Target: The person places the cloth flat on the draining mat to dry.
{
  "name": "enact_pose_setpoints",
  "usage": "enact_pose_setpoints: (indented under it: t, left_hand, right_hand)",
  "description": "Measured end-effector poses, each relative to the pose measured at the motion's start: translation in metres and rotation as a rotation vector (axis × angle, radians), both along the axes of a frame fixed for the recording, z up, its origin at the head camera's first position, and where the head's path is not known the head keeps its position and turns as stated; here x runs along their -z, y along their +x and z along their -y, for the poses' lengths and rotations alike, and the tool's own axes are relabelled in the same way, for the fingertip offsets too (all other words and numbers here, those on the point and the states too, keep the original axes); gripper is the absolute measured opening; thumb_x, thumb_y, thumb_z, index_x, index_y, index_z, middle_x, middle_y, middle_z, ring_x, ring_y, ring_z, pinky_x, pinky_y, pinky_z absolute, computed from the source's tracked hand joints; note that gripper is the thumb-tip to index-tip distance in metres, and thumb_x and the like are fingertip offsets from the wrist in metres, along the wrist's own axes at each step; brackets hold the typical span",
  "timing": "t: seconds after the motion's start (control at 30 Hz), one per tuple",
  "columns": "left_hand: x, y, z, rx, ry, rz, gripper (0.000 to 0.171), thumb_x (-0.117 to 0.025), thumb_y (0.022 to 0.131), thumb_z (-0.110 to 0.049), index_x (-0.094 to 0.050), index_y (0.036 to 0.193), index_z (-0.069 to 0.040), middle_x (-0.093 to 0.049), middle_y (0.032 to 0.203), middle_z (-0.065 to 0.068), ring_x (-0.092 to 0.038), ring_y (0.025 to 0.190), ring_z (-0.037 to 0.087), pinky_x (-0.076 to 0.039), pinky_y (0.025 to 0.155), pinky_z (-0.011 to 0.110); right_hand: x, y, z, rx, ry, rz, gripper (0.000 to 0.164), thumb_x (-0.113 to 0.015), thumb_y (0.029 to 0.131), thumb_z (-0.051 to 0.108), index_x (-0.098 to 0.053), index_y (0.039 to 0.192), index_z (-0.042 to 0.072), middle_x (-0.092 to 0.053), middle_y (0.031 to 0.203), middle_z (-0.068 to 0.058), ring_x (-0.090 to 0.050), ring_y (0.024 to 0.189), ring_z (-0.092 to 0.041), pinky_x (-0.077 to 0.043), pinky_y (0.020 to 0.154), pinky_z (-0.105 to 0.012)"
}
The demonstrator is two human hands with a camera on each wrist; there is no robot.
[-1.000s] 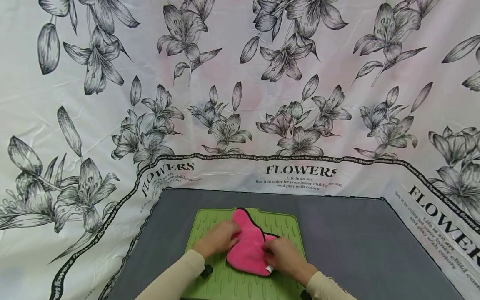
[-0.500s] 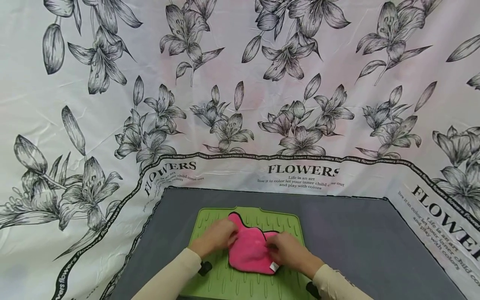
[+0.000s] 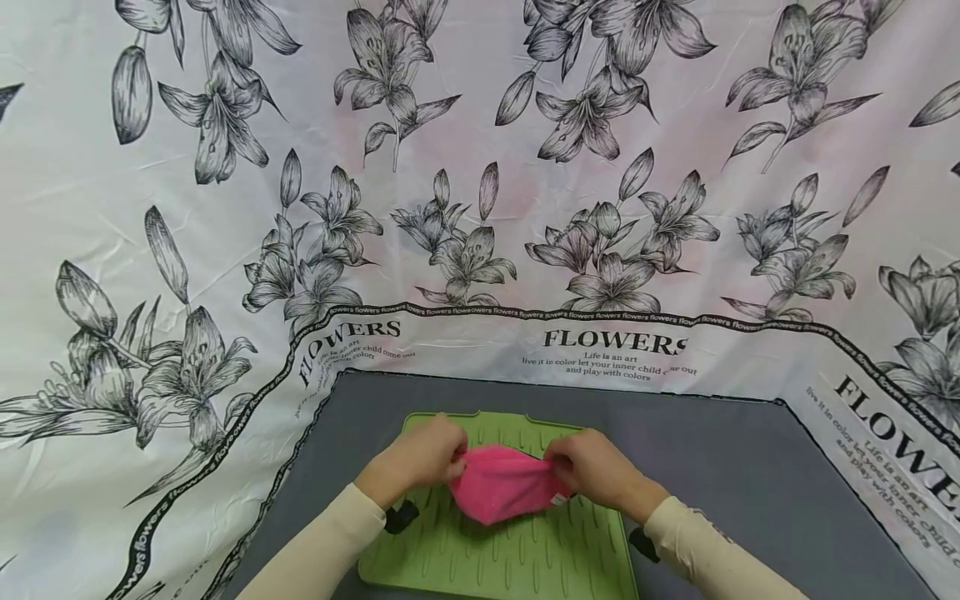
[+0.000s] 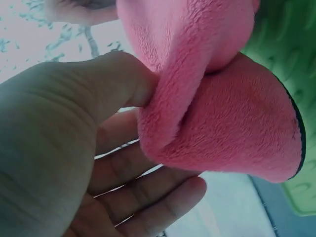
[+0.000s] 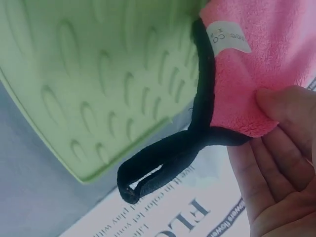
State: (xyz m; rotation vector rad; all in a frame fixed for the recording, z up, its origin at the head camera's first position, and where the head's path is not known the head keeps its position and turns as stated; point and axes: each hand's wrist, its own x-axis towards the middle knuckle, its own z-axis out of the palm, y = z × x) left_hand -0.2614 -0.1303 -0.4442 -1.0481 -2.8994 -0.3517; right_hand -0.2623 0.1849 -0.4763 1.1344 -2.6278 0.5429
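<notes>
A fuzzy pink cloth (image 3: 501,485) with black edging hangs between both hands above a green ridged mat (image 3: 517,557). My left hand (image 3: 426,454) pinches one end; the left wrist view shows the thumb pressing a fold of the cloth (image 4: 222,113) against the fingers. At the other end my right hand (image 3: 596,468) pinches a corner between thumb and fingers. Near that corner, in the right wrist view, a black loop (image 5: 153,163) sticks out from the edging, and a white label (image 5: 228,37) is sewn close by. The cloth sags in the middle.
The mat lies on a dark grey tabletop (image 3: 712,475). Behind and at both sides hangs a white curtain (image 3: 480,350) printed with black flowers and lettering. A black strap piece shows beneath each wrist.
Both hands have moved apart and up a little, keeping hold of the cloth. Its lower part has risen off the mat, and it now looks narrower and more stretched sideways.
</notes>
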Motion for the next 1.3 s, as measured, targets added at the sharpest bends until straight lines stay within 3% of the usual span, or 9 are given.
enact_pose_setpoints:
  t: [0.13, 0.23, 0.33, 0.57, 0.8, 0.93, 1.07, 1.17, 1.3]
  left_hand:
    - [-0.006, -0.003, 0.000, -0.038, 0.007, -0.121, 0.040, -0.078, 0.098, -0.015, -0.056, 0.065, -0.020, -0.040, 0.059, -0.011, -0.036, 0.053, 0.006, -0.031, 0.049, 0.024]
    - [0.002, -0.009, -0.002, -0.074, 0.018, -0.242, 0.020, -0.079, 0.099, -0.017, -0.073, 0.079, -0.015, -0.064, 0.073, -0.005, -0.060, 0.068, 0.013, -0.051, 0.059, 0.030]
    - [0.016, -0.012, -0.001, -0.100, 0.017, -0.283, 0.008, -0.082, 0.098, -0.018, -0.082, 0.102, -0.011, -0.078, 0.097, 0.002, -0.074, 0.093, 0.022, -0.064, 0.077, 0.038]
    - [0.039, -0.010, 0.007, -0.115, -0.040, -0.209, 0.021, -0.086, 0.097, -0.024, -0.084, 0.113, -0.011, -0.082, 0.109, 0.004, -0.078, 0.100, 0.023, -0.066, 0.080, 0.038]
    - [0.040, -0.011, 0.019, -0.136, -0.035, -0.129, 0.025, -0.085, 0.097, -0.024, -0.082, 0.117, -0.009, -0.082, 0.113, 0.006, -0.078, 0.104, 0.024, -0.067, 0.084, 0.042]
    - [0.039, -0.008, 0.026, -0.145, -0.039, -0.084, 0.024, -0.084, 0.096, -0.023, -0.083, 0.114, -0.008, -0.081, 0.109, 0.006, -0.076, 0.098, 0.022, -0.065, 0.075, 0.041]
    - [0.042, -0.006, 0.031, -0.121, -0.055, -0.032, 0.022, -0.085, 0.092, -0.024, -0.084, 0.108, -0.009, -0.075, 0.091, -0.002, -0.059, 0.074, 0.011, -0.051, 0.059, 0.030]
    - [0.046, -0.003, 0.033, -0.082, -0.043, 0.003, 0.013, -0.087, 0.088, -0.019, -0.079, 0.092, -0.010, -0.059, 0.072, -0.007, -0.042, 0.064, 0.007, -0.039, 0.054, 0.026]
    - [0.056, 0.002, 0.031, -0.043, -0.037, 0.017, 0.029, -0.088, 0.086, -0.012, -0.062, 0.075, -0.015, -0.044, 0.066, -0.011, -0.035, 0.062, 0.005, -0.034, 0.055, 0.024]
  right_hand:
    - [-0.006, -0.008, -0.001, 0.026, -0.014, -0.057, 0.020, -0.080, 0.089, -0.004, -0.084, 0.095, 0.014, -0.078, 0.084, 0.007, -0.066, 0.071, 0.000, -0.057, 0.065, -0.023]
    - [-0.007, -0.015, -0.003, 0.082, -0.027, -0.073, 0.018, -0.082, 0.089, -0.003, -0.084, 0.097, 0.012, -0.079, 0.086, 0.003, -0.069, 0.072, -0.006, -0.058, 0.064, -0.027]
    - [0.000, -0.019, -0.007, 0.139, -0.008, -0.053, 0.017, -0.084, 0.089, -0.001, -0.084, 0.102, 0.009, -0.082, 0.094, -0.004, -0.075, 0.080, -0.016, -0.062, 0.070, -0.034]
    - [0.024, -0.018, -0.018, 0.109, 0.047, -0.003, 0.019, -0.082, 0.087, -0.006, -0.081, 0.096, 0.011, -0.082, 0.096, -0.005, -0.079, 0.084, -0.023, -0.063, 0.069, -0.035]
    - [0.026, -0.016, -0.016, 0.069, 0.056, -0.003, 0.012, -0.085, 0.088, 0.000, -0.083, 0.097, 0.009, -0.082, 0.092, -0.004, -0.078, 0.083, -0.023, -0.064, 0.072, -0.037]
    - [0.026, -0.013, -0.012, 0.067, 0.066, 0.031, 0.010, -0.086, 0.090, 0.002, -0.084, 0.097, 0.009, -0.082, 0.091, -0.002, -0.077, 0.082, -0.020, -0.062, 0.071, -0.035]
    - [0.029, -0.010, -0.007, 0.047, 0.068, 0.032, 0.007, -0.087, 0.090, 0.005, -0.083, 0.093, 0.011, -0.080, 0.086, 0.002, -0.074, 0.076, -0.013, -0.060, 0.068, -0.030]
    - [0.034, -0.009, -0.004, 0.018, 0.059, 0.026, 0.010, -0.086, 0.089, 0.004, -0.081, 0.088, 0.012, -0.078, 0.081, 0.005, -0.070, 0.072, -0.007, -0.058, 0.066, -0.026]
    - [0.044, -0.009, 0.002, -0.031, 0.058, 0.056, 0.016, -0.086, 0.083, 0.001, -0.077, 0.084, 0.015, -0.072, 0.076, 0.010, -0.061, 0.069, 0.002, -0.052, 0.063, -0.021]
